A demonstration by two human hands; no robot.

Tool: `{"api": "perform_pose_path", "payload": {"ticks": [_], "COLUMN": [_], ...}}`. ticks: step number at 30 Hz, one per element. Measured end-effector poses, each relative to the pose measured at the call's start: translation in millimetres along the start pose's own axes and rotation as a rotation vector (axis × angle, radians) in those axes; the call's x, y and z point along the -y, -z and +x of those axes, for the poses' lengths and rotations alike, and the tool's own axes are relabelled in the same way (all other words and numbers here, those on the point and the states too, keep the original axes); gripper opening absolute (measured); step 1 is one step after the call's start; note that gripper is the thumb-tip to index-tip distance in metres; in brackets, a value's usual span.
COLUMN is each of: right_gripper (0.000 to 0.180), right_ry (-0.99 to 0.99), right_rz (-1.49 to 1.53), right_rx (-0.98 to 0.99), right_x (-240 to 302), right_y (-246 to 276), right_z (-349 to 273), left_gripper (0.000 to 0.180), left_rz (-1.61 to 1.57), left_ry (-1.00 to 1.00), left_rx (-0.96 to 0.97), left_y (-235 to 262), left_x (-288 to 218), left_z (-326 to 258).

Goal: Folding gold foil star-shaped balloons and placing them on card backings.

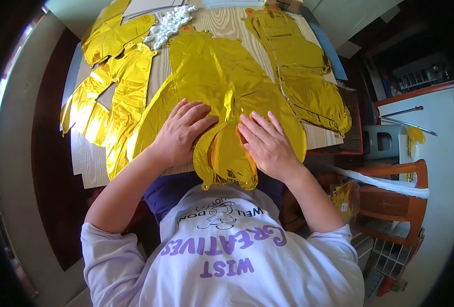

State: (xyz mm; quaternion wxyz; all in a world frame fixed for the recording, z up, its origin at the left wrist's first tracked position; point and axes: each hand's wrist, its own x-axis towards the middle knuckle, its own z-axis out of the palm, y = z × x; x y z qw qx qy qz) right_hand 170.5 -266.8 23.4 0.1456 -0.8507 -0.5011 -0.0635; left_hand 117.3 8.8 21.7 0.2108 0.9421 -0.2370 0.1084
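A large gold foil balloon [201,66], deflated and flat, lies across the middle of the table in front of me. Its near end is folded up into a smaller flap [229,153], with orange strips showing along the sides. My left hand [186,130] rests on the foil at the left of this flap, fingers laid down and slightly bent, a ring on one of them. On the flap's right side my right hand [267,142] lies flat, its fingers stretched forward over an orange edge. Whatever is under the palms is hidden.
More flat gold foil balloons [127,82] lie at the left, and another gold foil balloon [301,66] at the right. A bundle of white cord-like material [169,25] sits at the back. Beside the wooden table [160,69] stands a wooden chair [391,204] with white strips over it.
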Motion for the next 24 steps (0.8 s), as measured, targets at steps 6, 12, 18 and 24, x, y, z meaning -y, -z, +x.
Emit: {"api": "perform_pose_path", "payload": {"ticks": [6,12,18,24], "right_gripper": [0.045,0.046,0.047,0.059], "right_ry": [0.007,0.014,-0.015,-0.013], "right_rz": [-0.008,-0.025,-0.039,-0.021], "right_rx": [0.021,0.061,0.120,0.152], "right_x": [0.7,-3.2,-3.2,-7.7], "right_y": [2.0,3.1,5.1,5.7], "right_z": [0.4,-0.1,4.0,-2.9], "left_gripper": [0.054,0.041,0.048,0.065], "left_rz": [0.003,-0.089,-0.258,-0.182], "left_ry": [0.009,0.057,-0.132,-0.124], "left_rx": [0.012,-0.034,-0.003,0.026], "left_y": [3.8,17.8,3.8,-29.1], "left_x": [-2.6,6.9,-29.6,-18.1], "left_z": [0.8,7.3,50.9,40.3]}}
